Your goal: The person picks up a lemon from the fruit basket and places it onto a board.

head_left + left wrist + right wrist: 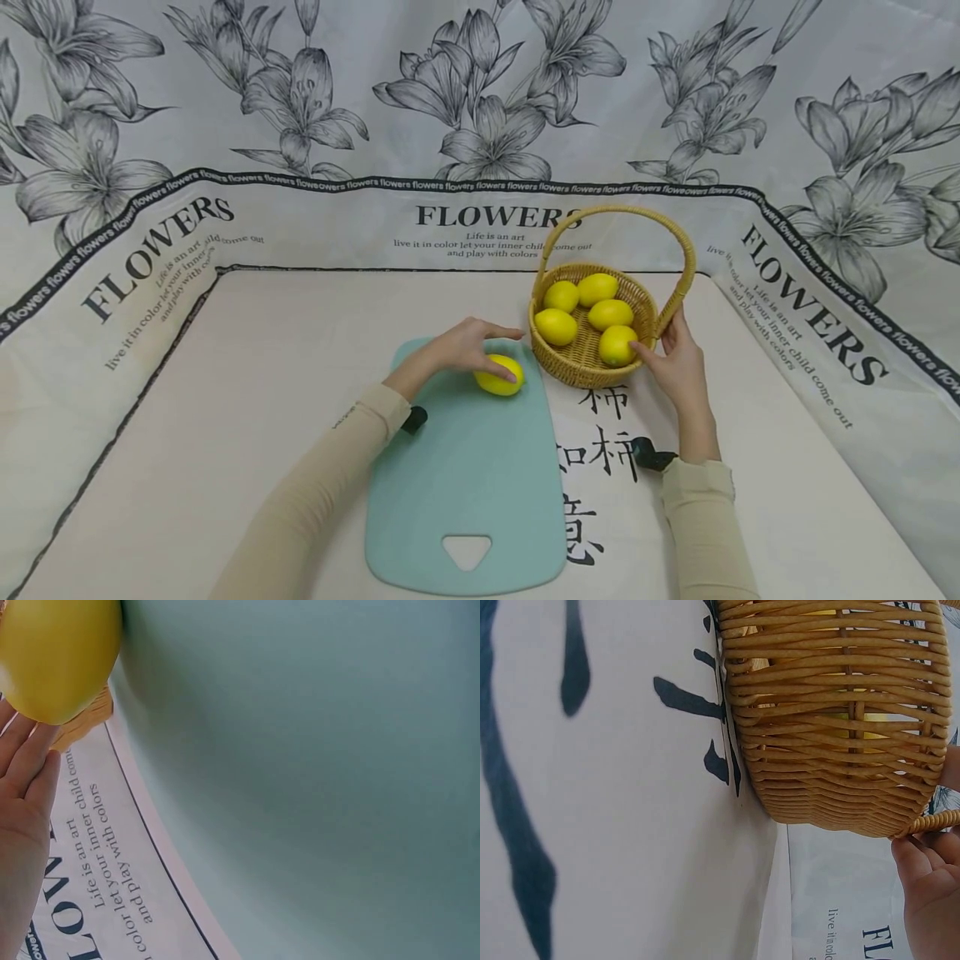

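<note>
A yellow lemon [497, 377] [60, 656] lies near the far end of the light green board [465, 475] [300, 765]. My left hand [468, 346] [22, 817] is around it, thumb across the near side and fingers on the far side; the left wrist view shows the fingers against the lemon, the thumb hidden. To the right stands a wicker basket [573, 371] [840, 750] with several lemons [611, 314] inside. My right hand [678, 367] [930, 892] grips its right side at the handle base, thumb over the rim beside the nearest lemon.
The basket's tall handle [686, 258] arches over it. The board has a triangular hole near its front edge. A pale cloth [225, 417] with black characters right of the board covers the table. Behind hangs flower-printed cloth [322, 225] with lettering.
</note>
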A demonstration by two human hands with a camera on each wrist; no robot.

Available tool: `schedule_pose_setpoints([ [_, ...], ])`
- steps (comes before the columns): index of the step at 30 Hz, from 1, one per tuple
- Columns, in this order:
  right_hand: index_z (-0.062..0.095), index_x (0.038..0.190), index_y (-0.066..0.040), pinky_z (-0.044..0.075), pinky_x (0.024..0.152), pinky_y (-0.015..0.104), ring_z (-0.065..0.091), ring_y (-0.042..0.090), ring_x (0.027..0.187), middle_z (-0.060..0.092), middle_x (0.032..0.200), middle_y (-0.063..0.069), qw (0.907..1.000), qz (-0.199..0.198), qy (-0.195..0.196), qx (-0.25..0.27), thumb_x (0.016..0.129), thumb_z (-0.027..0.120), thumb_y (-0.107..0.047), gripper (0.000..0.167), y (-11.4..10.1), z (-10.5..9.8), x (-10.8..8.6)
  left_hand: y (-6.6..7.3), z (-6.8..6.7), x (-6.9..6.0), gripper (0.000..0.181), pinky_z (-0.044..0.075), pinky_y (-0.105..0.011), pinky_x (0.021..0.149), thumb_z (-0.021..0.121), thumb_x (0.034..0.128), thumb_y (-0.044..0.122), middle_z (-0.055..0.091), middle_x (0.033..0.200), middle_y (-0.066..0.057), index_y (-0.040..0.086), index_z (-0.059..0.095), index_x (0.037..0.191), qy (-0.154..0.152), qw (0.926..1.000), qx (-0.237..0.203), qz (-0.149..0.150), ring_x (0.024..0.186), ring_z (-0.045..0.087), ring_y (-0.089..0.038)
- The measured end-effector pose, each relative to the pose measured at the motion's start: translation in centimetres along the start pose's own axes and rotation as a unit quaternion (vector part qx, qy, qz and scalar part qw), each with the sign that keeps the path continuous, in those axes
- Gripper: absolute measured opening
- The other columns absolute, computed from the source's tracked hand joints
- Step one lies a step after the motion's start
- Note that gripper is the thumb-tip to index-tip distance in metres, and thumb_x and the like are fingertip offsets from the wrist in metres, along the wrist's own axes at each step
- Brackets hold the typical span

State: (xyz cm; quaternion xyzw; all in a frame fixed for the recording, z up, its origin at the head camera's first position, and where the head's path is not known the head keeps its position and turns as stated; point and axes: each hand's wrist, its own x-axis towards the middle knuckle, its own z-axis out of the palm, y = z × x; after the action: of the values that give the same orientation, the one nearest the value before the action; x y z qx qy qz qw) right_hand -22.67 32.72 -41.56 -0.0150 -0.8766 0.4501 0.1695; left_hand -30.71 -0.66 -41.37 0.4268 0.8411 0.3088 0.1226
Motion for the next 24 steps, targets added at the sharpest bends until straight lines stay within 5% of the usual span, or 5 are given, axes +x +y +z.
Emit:
schedule_pose_setpoints([
  [24, 0.000, 0.155, -0.023, 0.026, 0.113, 0.039, 0.025, 0.030, 0.141, 0.019, 0.157, 0.014, 1.0000, 0.000, -0.003, -0.003, 0.090, 0.069, -0.010, 0.096, 0.6, -0.3, -0.1, 1.4, -0.7, 0.5, 0.073, 0.038, -0.035, 0.109, 0.081, 0.0762, 0.044, 0.054, 0.138, 0.004, 0.015, 0.055, 0.138, 0.035, 0.9992, -0.016, 0.006, 0.131, 0.046, -0.017],
])
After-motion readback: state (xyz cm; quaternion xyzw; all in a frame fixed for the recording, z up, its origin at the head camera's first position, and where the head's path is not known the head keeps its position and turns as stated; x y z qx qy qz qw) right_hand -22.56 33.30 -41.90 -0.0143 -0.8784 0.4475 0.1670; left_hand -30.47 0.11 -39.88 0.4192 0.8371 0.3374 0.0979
